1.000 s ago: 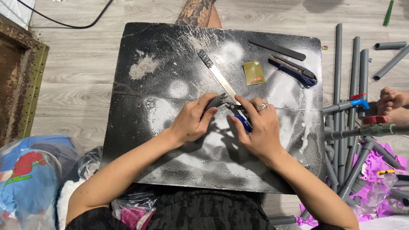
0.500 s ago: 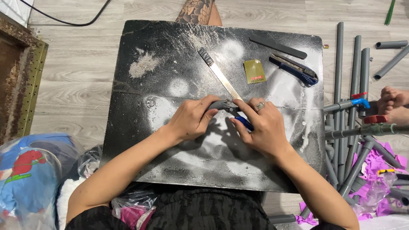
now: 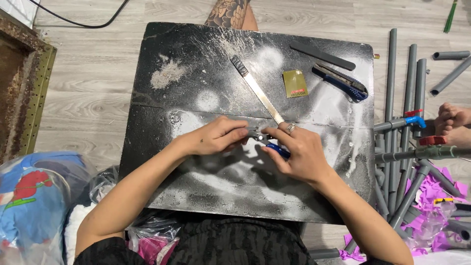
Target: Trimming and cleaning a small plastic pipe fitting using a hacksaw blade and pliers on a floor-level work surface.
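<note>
Saw blade [image 3: 258,91], long, thin and pale with a dark far end, lies slantwise on the table [image 3: 196,191], running from the far middle down to the two hands near the centre. That table is a big black board, dusted and smeared with white, resting on a pale wooden floor [image 3: 88,88]. Grey plastic pipes [image 3: 408,98] lie in a heap on the floor to the right, some with red and blue valve handles, and a bare foot [image 3: 454,122] of another person shows at the right edge. A rusty metal frame [image 3: 24,88] stands at the far left, and plastic bags [image 3: 34,196] with coloured contents sit near left. On the far right of the table lie a dark flat file [image 3: 322,55], a blue and black utility knife [image 3: 341,82] and a small gold packet [image 3: 295,83].

The left hand [image 3: 213,138] has its fingers curled down, pinching a small grey metal part [image 3: 256,133] at the blade's near end. The right hand [image 3: 300,153], wearing a ring, is closed around a blue handle [image 3: 278,150], its fingertips touching the same metal part; how that part joins the blade is hard to tell.
</note>
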